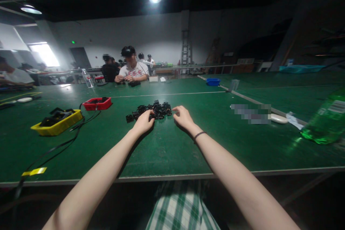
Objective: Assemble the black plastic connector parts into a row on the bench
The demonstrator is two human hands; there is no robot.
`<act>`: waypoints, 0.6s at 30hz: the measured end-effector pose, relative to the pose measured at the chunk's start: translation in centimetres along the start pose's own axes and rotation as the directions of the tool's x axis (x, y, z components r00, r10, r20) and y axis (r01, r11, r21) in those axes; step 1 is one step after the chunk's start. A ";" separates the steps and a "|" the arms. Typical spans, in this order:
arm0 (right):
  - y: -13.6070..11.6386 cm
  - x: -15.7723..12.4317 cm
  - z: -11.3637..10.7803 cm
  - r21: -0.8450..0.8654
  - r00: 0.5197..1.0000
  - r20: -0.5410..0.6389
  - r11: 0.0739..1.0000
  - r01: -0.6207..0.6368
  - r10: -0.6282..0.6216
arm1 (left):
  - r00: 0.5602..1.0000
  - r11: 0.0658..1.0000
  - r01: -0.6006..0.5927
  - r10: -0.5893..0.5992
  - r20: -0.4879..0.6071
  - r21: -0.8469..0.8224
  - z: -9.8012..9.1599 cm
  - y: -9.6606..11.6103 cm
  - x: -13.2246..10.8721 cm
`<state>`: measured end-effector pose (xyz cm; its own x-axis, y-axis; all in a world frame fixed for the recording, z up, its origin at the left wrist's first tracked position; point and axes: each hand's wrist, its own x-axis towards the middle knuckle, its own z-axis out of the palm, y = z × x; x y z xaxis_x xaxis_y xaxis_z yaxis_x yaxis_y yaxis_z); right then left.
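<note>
A heap of small black plastic parts lies on the green tabletop straight in front of me. At its near left edge rests my left hand, thumb and fingers apart, touching or just over the nearest pieces. My right hand is beside the heap's right end, its fingers curved and spread towards the parts, with nothing seen in it. The undersides of both hands are hidden. One black piece sits at the left end of the heap.
On the left are a yellow tray and a red tray holding black parts, with black cables alongside. A blue tray stands farther back. At right are a white object and a green bottle. A person sits opposite.
</note>
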<state>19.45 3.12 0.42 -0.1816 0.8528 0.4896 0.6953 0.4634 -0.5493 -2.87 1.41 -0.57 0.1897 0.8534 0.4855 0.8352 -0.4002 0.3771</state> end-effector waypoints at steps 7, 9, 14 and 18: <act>0.0 0.0 0.0 -0.003 1.000 -0.005 1.000 0.002 -0.002 | 1.000 1.000 -0.011 0.011 0.005 -0.005 -0.1 0.0 -0.1; 0.0 0.0 0.0 0.000 1.000 -0.004 1.000 0.000 0.000 | 1.000 1.000 -0.020 0.020 0.002 0.004 0.0 0.0 0.0; -0.1 0.0 0.0 -0.002 1.000 0.000 1.000 -0.006 0.006 | 0.999 0.999 -0.042 0.042 0.000 0.030 0.2 -0.2 0.0; -0.1 0.0 0.0 -0.005 1.000 0.004 1.000 -0.013 0.013 | 0.999 0.998 -0.045 0.045 0.010 0.045 0.2 -0.2 0.0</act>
<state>19.40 3.05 0.45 -0.1750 0.8599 0.4795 0.7013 0.4507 -0.5523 -2.96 1.59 -0.77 0.2319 0.8377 0.4944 0.8483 -0.4229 0.3187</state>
